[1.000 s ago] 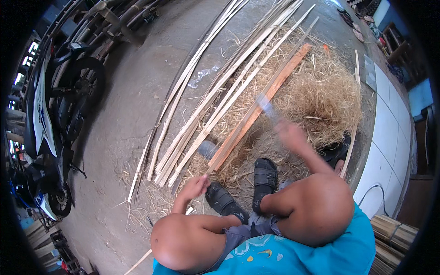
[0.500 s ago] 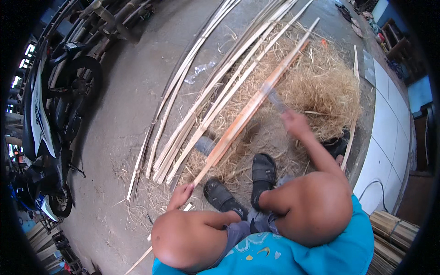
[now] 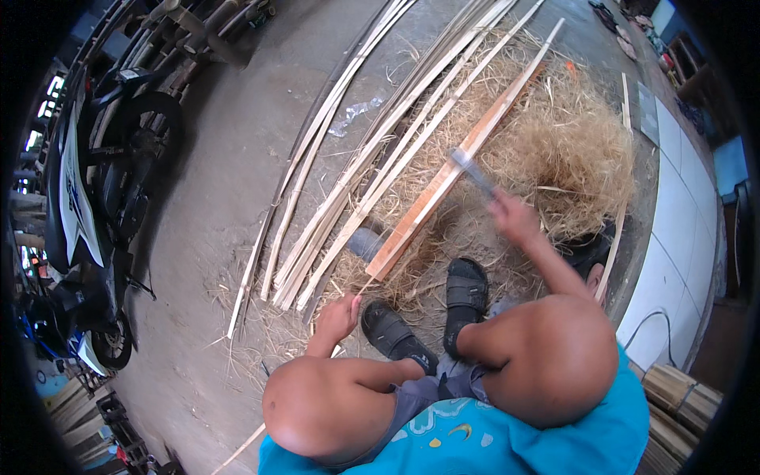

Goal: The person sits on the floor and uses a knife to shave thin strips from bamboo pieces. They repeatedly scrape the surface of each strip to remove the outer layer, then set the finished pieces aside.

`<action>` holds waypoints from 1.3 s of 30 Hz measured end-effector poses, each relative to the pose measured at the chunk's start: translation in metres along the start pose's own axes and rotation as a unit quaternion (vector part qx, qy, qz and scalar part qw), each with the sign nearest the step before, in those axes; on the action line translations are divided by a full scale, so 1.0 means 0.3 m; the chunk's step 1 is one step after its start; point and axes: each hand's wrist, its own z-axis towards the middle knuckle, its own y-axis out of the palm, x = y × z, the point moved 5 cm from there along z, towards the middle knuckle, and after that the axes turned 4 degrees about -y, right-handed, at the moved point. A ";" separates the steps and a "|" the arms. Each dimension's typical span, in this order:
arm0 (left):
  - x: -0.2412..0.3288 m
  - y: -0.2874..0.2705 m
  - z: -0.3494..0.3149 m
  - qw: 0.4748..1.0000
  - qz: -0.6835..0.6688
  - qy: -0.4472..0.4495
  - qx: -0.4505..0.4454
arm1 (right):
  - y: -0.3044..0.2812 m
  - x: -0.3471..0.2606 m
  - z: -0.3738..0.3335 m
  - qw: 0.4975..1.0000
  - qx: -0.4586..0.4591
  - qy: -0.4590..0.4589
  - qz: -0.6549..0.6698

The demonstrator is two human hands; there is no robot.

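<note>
1. A black-and-white motorcycle [image 3: 75,202] was parked at the left.
2. Round poles [image 3: 207,39] were piled far left.
3. Clear plastic [image 3: 354,115] was left crumpled on the far floor [image 3: 218,182].
4. White tiles [image 3: 669,206] were laid at the right.
5. A cable [image 3: 667,328] was looped at their near part.

strip [image 3: 485,130] on plank [image 3: 388,255], shavings [image 3: 582,154] right (motorcycle [image 3: 77,198] far left).

Beyond the left hand [image 3: 339,315], the board [image 3: 385,255] is orange-brown, the strip [image 3: 515,89] cream; past the right hand [image 3: 514,218], shavings [image 3: 582,158] are golden-tan.

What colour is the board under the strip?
Orange-brown; the board shows best in the head view.
</note>
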 end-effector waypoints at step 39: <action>-0.245 0.093 -0.100 0.884 -0.376 -0.249 -0.124 | 0.178 -0.180 -0.069 0.981 -0.130 -0.042 0.139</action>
